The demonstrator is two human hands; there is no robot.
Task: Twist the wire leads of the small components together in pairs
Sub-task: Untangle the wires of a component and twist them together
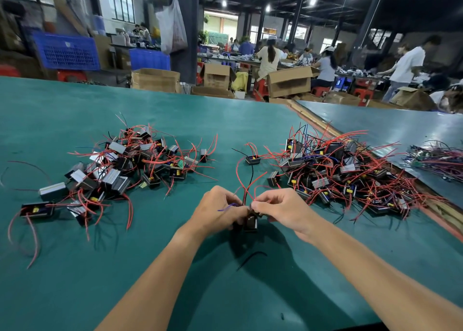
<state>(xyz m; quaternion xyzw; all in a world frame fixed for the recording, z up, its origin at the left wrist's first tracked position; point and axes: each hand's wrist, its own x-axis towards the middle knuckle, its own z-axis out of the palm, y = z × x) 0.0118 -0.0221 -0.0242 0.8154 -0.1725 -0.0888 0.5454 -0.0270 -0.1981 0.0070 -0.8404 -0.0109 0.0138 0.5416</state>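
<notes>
Fingers (231, 214) of the left hand (218, 209) are clamping the components (250, 222) steady while the right hand's (278, 209) are pinching leads (237, 173) together to twist.

Two component piles (120, 165) (345, 170) on the table (75, 293) — hands (220, 210) (283, 210) between, nearer.

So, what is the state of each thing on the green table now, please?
Left hand: grips the small black box component.
Right hand: pinches its red wire leads, ends sticking up.
Left pile of black components: lying tangled, untouched.
Right pile of black components: lying tangled, untouched.
Single black component between the piles: lying alone.
Short black wire piece: loose on the green table mat.
</notes>
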